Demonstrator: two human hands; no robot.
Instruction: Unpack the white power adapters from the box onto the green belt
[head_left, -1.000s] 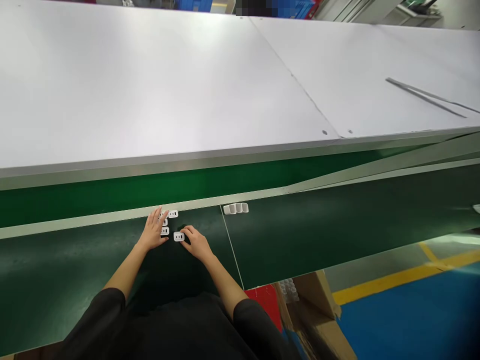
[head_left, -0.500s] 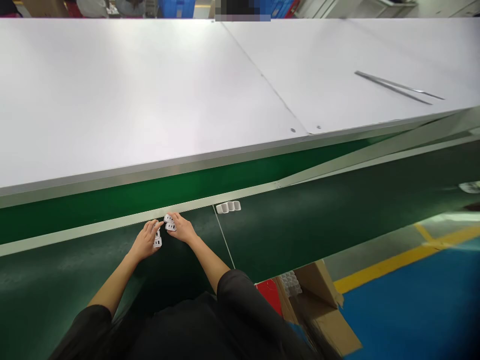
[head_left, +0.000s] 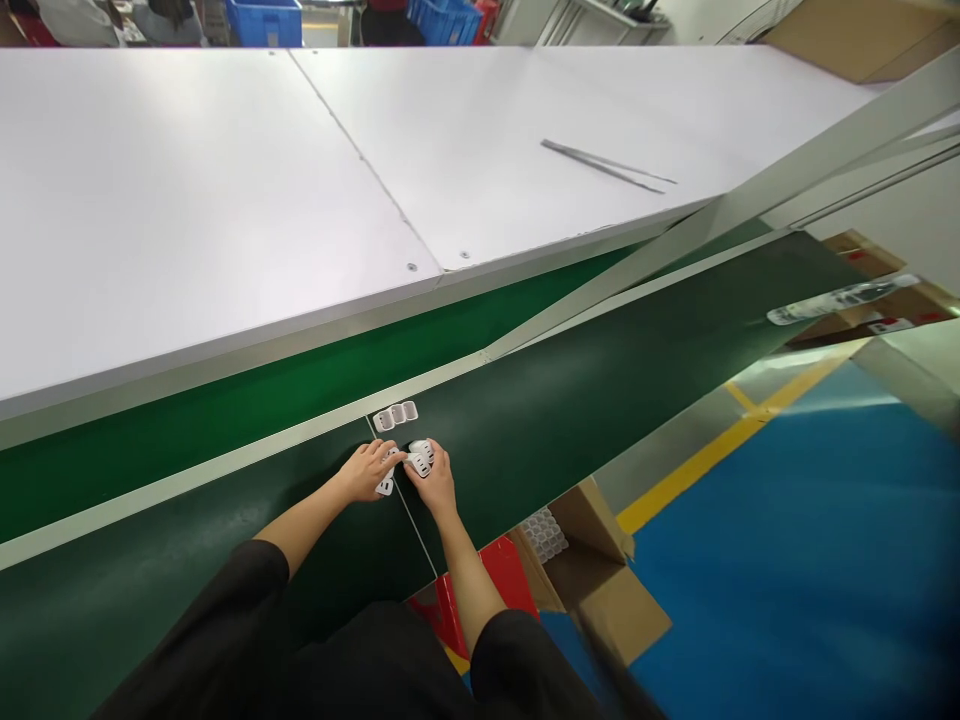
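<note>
My left hand [head_left: 366,472] is closed on small white plug adapters [head_left: 385,487] with dark slots in their faces; its fingers partly hide them. Close by on the right, my right hand [head_left: 438,488] grips two more white adapters [head_left: 420,462], slotted faces showing. Both hands are low over the dark green belt [head_left: 315,540], on either side of its pale seam line. Just beyond them lies a white moulded tray [head_left: 395,416] with a few open pockets, against the belt's far rail.
A raised white table [head_left: 187,200] runs behind the belt, with long tweezers [head_left: 607,165] on it. A slanted metal beam [head_left: 622,290] crosses at right. Below the belt's near edge stand an open carton [head_left: 622,610] holding clear trays and a red bin [head_left: 502,575].
My view has swung to the right. Both hands have moved right along the belt with the adapters, from left of the seam to just in front of the white tray.
</note>
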